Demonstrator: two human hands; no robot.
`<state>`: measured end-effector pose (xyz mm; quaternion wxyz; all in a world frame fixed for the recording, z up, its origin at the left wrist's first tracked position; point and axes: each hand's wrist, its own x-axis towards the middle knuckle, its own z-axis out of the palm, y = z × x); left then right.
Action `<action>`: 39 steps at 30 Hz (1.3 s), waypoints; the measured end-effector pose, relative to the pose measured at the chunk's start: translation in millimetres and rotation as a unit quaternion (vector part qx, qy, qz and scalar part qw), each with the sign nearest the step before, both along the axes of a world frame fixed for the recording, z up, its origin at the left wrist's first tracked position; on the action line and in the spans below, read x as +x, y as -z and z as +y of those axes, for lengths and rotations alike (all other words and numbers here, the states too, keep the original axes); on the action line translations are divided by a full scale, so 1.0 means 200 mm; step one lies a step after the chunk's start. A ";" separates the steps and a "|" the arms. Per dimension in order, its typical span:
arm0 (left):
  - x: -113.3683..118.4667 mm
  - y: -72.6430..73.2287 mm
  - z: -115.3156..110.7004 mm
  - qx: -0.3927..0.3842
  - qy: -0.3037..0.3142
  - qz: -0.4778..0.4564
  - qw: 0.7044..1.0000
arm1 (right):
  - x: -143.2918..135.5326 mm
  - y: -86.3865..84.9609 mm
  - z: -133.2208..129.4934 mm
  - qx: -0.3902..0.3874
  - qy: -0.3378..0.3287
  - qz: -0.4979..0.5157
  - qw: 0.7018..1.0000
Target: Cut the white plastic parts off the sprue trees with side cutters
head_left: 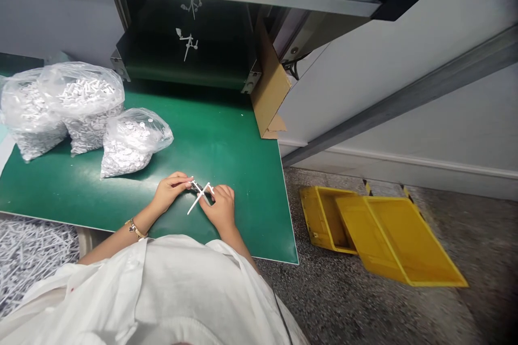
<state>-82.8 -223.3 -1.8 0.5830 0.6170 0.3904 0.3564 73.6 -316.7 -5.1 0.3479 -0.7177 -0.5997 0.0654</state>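
Between my two hands, above the green table [251, 172], is a white branched plastic piece [198, 199] with a long thin stem pointing down to the left. My left hand [169, 192] pinches its upper left end with fingertips and thumb. My right hand [221, 207] has its fingers closed on the right side of the same piece. A small dark thing shows between the hands, too small to name. Two similar white branched pieces, a nearer one [188, 43] and a farther one [193, 9], lie on the dark green conveyor belt [162, 67].
Three clear bags of small white parts [28, 113] [91, 99] [127, 145] stand at the table's left. A cardboard sheet [271, 86] stands by the conveyor. Yellow crates [399, 242] lie on the floor at right; white sticks [32, 259] fill the lower left.
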 end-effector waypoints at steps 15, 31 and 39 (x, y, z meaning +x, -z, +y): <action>0.00 0.00 -0.01 -0.002 -0.021 0.002 1.000 | -0.01 -0.01 0.00 -0.022 0.040 -0.006 0.999; -0.43 -0.66 0.37 0.503 -0.338 0.214 0.766 | 0.01 0.04 0.01 -0.010 -0.010 -0.037 0.999; -0.52 -0.65 0.67 0.453 -0.397 0.304 0.738 | 0.01 0.03 0.01 -0.012 -0.014 -0.047 0.999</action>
